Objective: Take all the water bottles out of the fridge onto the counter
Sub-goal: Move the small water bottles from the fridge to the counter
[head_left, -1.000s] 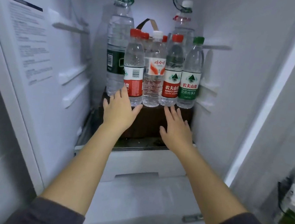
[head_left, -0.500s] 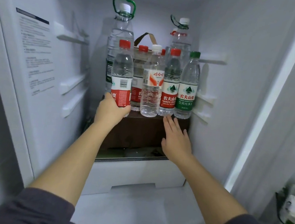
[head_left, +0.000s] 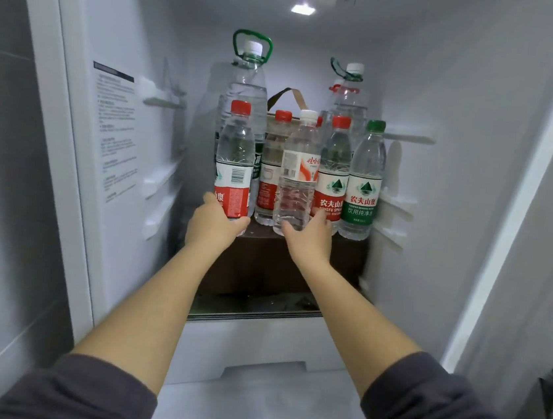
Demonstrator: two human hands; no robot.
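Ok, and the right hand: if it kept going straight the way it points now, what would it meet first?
The white-capped bottle. The right hand points into the fridge and is at that bottle's base, apparently touching it. I cannot tell whether the fingers have closed round it.

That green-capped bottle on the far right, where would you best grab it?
The green-capped bottle is probably best gripped round its labelled middle, from the front and right: it stands upright with open space on its right, while the red-capped bottle beside it crowds its left.
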